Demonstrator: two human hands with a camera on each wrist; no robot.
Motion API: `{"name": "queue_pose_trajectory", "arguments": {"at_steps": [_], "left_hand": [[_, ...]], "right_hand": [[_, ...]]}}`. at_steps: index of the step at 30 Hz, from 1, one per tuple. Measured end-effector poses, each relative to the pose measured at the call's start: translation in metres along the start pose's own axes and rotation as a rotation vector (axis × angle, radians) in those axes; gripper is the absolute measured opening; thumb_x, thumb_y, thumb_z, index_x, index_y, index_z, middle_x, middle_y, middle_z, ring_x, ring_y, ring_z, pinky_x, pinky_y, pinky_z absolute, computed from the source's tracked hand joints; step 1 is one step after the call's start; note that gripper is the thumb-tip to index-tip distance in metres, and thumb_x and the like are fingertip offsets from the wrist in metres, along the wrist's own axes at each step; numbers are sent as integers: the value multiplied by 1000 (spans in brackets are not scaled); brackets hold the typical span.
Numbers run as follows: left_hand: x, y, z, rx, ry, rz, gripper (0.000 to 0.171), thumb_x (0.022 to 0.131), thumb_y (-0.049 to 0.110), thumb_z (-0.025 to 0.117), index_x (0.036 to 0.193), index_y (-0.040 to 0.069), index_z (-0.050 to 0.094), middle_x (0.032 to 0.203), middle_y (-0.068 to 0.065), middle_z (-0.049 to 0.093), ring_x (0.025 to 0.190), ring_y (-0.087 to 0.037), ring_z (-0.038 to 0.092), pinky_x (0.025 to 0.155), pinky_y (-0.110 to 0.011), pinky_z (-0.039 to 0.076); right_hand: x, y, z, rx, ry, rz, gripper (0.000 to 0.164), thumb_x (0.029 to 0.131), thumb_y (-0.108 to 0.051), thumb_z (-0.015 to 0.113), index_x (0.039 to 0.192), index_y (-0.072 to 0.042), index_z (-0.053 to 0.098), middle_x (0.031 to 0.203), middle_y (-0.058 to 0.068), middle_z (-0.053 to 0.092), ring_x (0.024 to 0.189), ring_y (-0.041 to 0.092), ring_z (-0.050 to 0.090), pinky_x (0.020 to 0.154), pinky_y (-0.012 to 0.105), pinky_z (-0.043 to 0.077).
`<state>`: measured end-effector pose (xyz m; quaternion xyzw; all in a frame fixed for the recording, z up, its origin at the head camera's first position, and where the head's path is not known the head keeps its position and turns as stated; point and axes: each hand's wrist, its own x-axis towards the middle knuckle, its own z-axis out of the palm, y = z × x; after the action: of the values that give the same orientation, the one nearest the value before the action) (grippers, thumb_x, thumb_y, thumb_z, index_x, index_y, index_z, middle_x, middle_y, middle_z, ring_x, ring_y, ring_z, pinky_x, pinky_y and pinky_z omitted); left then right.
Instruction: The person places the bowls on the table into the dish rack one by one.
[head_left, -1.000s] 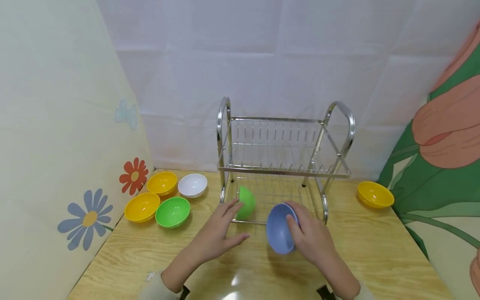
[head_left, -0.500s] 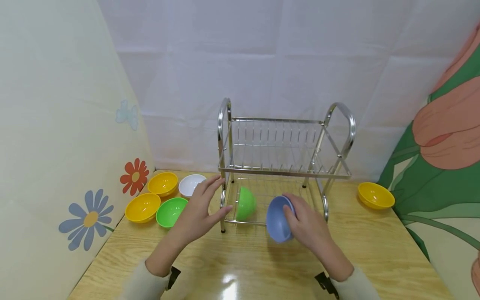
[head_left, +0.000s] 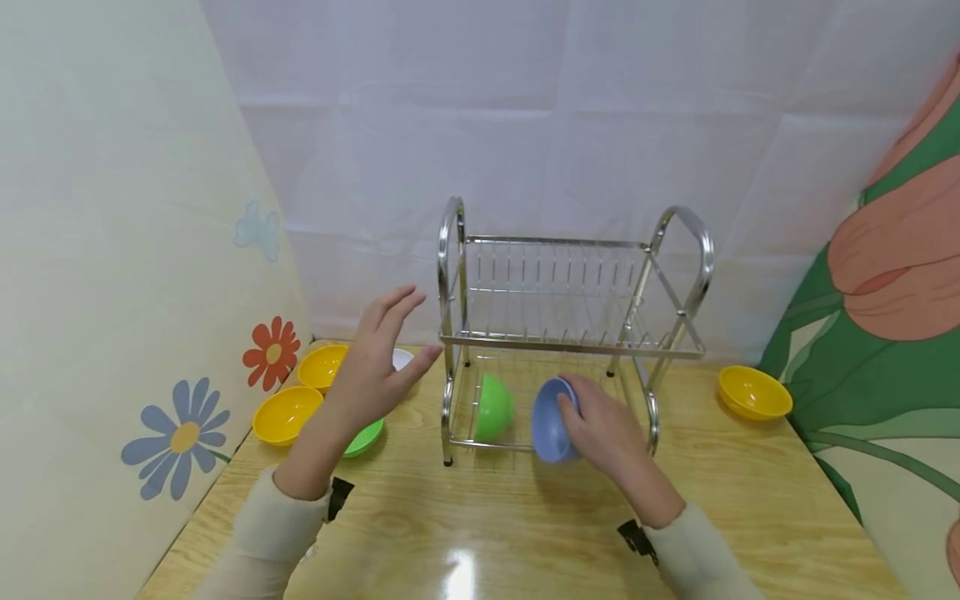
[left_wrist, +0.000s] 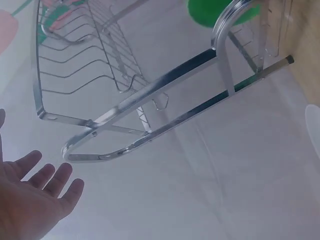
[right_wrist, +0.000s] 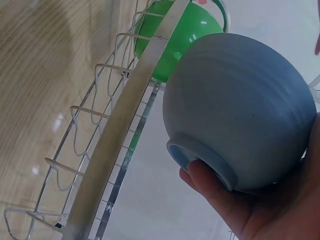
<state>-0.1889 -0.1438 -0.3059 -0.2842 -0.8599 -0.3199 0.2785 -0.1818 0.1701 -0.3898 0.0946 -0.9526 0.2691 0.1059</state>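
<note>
My right hand grips a blue bowl by its right side, thumb at the rim, fingers behind. The bowl is tilted with its mouth to the left, at the front edge of the dish rack's lower tier. In the right wrist view, fingers curl by the foot ring of the blue bowl. A green bowl stands on its side in the lower tier, left of the blue one. My left hand is raised left of the rack, fingers extended and holding nothing; the left wrist view shows its spread fingers.
On the table's left are two yellow bowls, a second green bowl and a white bowl, the latter two partly hidden by my left hand. Another yellow bowl sits at the right. A white cloth hangs behind the rack.
My left hand has moved up and to the left, away from the rack's front. My right hand has carried the blue bowl slightly forward, toward the lower tier.
</note>
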Motion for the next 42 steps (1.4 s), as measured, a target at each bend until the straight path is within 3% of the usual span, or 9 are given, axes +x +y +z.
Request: {"name": "queue_pose_trajectory", "arguments": {"at_steps": [11,19,24,31,36,42], "left_hand": [[48,3,-10,16,83,119,63,96,27,68,148,2,45,157,-16,36,145,-34,32,118,-54,32],[77,0,-11,46,88,147,61,98,28,66,148,1,44,157,-19,34,145,-34,31,118,-54,31],[94,-1,-10,79,63,133,64,98,33,65,148,1,43,159,-19,32,146,-35,29,120,-54,28],[116,-2,-7,158,29,142,64,98,36,65,148,1,44,158,-21,34,143,-39,33,120,-51,28],[126,-6,-5,228,-42,95,66,100,42,61,150,3,42,160,-20,31,143,-40,33,120,-52,27],[136,-12,-1,250,-88,25,67,100,46,59,151,5,41,162,-16,29,144,-39,32,120,-53,26]], "right_hand": [[14,2,13,-7,-31,28,47,105,-34,46,145,-9,53,137,20,60,112,41,63,85,58,56],[23,2,21,-22,-46,36,47,105,-35,45,143,-8,54,136,21,61,110,41,64,83,57,57],[29,2,27,-21,-53,28,48,105,-34,46,142,-5,55,133,21,62,108,40,64,83,56,56],[35,0,35,-54,-79,43,49,105,-38,44,144,-10,54,134,17,63,108,37,64,84,56,56],[39,-3,40,-85,-70,44,47,104,-38,44,142,-12,56,134,17,63,104,37,65,78,53,56],[43,-4,44,-73,-53,22,47,103,-34,47,141,-7,57,132,21,63,102,40,66,77,53,57]]}}
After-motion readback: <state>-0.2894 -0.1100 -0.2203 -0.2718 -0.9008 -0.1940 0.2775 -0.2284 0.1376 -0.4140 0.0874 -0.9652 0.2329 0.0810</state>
